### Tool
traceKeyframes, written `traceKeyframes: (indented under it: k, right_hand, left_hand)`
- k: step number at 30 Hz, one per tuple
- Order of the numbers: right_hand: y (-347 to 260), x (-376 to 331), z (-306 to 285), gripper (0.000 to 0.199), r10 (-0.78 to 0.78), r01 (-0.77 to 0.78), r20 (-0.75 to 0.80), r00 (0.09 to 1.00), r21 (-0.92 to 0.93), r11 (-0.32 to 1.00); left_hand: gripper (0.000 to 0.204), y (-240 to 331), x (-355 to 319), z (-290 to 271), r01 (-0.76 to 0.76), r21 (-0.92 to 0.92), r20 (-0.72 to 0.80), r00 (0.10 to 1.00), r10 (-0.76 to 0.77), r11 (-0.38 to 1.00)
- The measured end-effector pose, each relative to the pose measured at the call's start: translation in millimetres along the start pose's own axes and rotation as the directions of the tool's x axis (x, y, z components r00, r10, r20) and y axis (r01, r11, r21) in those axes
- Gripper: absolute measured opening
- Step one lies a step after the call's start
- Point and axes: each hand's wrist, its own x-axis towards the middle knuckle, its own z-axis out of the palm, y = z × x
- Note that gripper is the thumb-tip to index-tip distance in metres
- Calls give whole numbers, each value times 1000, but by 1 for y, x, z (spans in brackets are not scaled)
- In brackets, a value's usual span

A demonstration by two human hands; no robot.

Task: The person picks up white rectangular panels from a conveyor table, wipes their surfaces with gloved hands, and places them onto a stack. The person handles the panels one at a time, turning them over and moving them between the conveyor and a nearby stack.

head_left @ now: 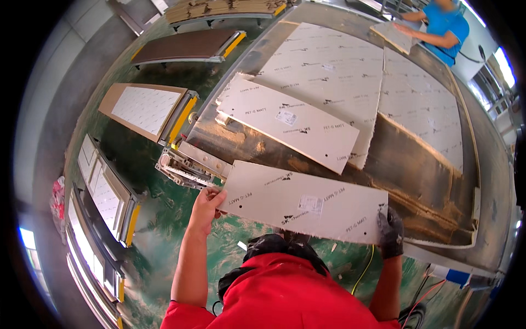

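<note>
A long board (257, 192) with printed pale protective film and a white label lies level in front of me, held at both ends. My left hand (207, 207), bare, grips its left end with the thumb on top. At the right end my right hand (390, 231), in a dark glove, is closed round the edge. Just beyond, a similar board (263, 104) rests at a slant on the large work table (378, 156). Wider film-covered panels (339, 60) lie farther back on it.
Sawdust and off-cut strips lie on the table. A metal machine part (183, 170) stands at its left corner. Conveyors with stacked panels (145, 107) line the left side. A co-worker in blue (446, 30) handles a board at the far right. A yellow cable (363, 268) crosses the green floor.
</note>
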Motion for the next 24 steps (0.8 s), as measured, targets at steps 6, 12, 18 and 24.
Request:
traceKeyframes:
  k: [6, 12, 18, 24]
  right_hand:
    - [-40, -17, 11, 43, -231, 31, -140, 963, -792, 609]
    - [-60, -26, 63, 43, -556, 174, -152, 818, -854, 490]
    - [-52, -13, 105, 48, -611, 245, -23, 791, -904, 351]
    - [-56, -31, 213, 57, -635, 343, 118, 763, -907, 243]
  left_hand:
    - [29, 3, 17, -3, 41, -49, 137, 990, -34, 998]
    - [27, -2, 21, -3, 179, -96, 358, 924, -134, 979]
    - [31, -2, 37, 0, 338, -66, 514, 818, -258, 939]
    - [32, 3, 45, -2, 314, -30, 606, 761, -233, 949]
